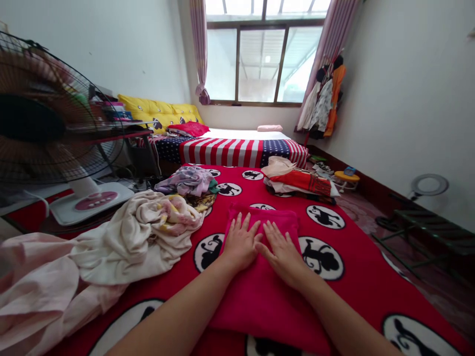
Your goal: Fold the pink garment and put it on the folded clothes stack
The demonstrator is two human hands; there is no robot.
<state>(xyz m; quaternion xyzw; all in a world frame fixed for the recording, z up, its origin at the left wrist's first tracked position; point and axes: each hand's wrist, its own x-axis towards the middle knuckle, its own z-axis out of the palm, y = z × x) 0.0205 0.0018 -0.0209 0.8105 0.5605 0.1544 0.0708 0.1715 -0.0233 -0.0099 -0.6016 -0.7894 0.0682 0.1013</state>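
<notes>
A bright pink folded cloth [267, 306] lies flat on the red patterned blanket [356, 262] in front of me. My left hand [240, 242] rests palm down on its upper left part, fingers spread. Beside it my right hand [282, 252] lies flat on the upper right part, also with fingers apart. The two thumbs come close together near the middle of the cloth. What kind of garment the pink cloth is, I cannot tell. The forearms cover some of its lower sides.
Crumpled cream cloth [137, 242] and pale pink cloth [33, 291] lie to the left, with a lavender heap [189, 180] beyond. A folded stack [297, 178] lies at the far right. A fan [89, 198] stands at left, a green rack [434, 232] at right.
</notes>
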